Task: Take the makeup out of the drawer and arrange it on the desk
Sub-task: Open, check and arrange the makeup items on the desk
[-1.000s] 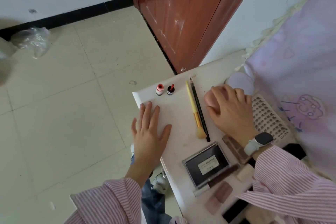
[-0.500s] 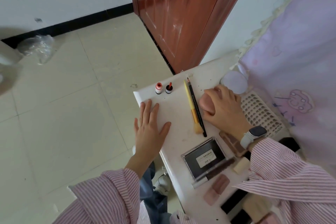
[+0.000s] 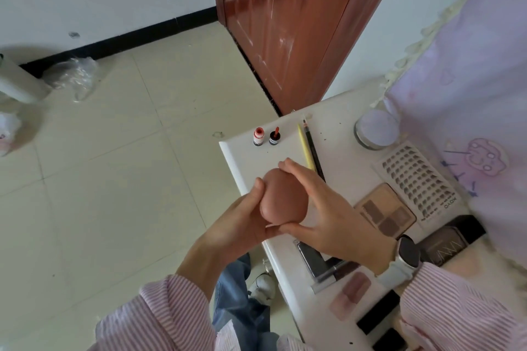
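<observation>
Both hands hold a pink-brown egg-shaped makeup sponge (image 3: pixel 282 199) above the left part of the white desk (image 3: pixel 336 134). My left hand (image 3: pixel 239 225) cups it from the left with the thumb on its side. My right hand (image 3: pixel 328 208) grips it from the right, fingers over the top and thumb beneath. On the desk lie two small red-capped bottles (image 3: pixel 266 137), a yellow brush and a black pencil (image 3: pixel 309 148), an eyeshadow palette (image 3: pixel 385 208), a lash tray (image 3: pixel 416 179), a black compact (image 3: pixel 313 261) and pink items (image 3: pixel 352 292).
A round lidded jar (image 3: pixel 376 129) stands at the desk's back by a lilac curtain (image 3: pixel 470 80). A dark box (image 3: pixel 447 242) lies at the right. A brown door (image 3: pixel 285 23) is behind the desk. Tiled floor (image 3: pixel 114 179) with plastic bags lies to the left.
My right hand lifted the sponge off the desk and carried it left. My left hand rose from the desk surface and joined it on the sponge.
</observation>
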Action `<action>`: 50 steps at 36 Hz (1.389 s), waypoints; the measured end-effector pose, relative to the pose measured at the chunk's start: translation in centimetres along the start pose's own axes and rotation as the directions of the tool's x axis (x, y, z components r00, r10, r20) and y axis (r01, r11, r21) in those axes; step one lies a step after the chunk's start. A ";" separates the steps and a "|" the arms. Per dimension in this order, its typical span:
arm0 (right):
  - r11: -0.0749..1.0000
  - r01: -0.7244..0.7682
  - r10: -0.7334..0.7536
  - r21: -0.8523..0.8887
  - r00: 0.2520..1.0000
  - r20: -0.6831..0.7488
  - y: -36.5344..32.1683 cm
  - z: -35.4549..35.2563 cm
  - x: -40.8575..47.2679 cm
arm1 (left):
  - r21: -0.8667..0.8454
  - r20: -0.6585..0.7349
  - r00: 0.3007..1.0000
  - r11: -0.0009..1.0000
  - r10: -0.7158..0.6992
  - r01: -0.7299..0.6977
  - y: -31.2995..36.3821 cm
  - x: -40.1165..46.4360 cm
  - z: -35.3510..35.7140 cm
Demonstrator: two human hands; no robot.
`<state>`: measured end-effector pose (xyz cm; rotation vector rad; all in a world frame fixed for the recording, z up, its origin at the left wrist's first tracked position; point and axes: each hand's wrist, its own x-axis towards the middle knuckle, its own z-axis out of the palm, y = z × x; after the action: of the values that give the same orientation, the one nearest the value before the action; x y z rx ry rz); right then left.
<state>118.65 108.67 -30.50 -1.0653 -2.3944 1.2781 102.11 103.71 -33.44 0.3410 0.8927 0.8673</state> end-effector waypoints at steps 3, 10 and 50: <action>0.996 -0.047 0.046 0.075 0.999 0.021 -0.2 0.0 0.1 | -0.082 0.048 0.999 0.997 0.009 -0.005 -0.2 -0.2 -0.7; 0.994 -0.044 0.051 0.104 0.996 -0.070 0.0 0.6 0.5 | -0.225 0.095 0.994 0.974 0.049 -0.027 -0.5 0.0 -1.5; 0.932 -0.343 0.330 -0.114 0.936 -0.119 -1.9 -1.6 3.8 | 0.574 -0.120 0.814 0.709 0.568 -0.410 -2.9 3.1 -0.2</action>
<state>115.77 111.60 -28.56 -1.5977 -2.3197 1.1400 104.41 104.34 -36.95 0.9957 1.3515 1.1835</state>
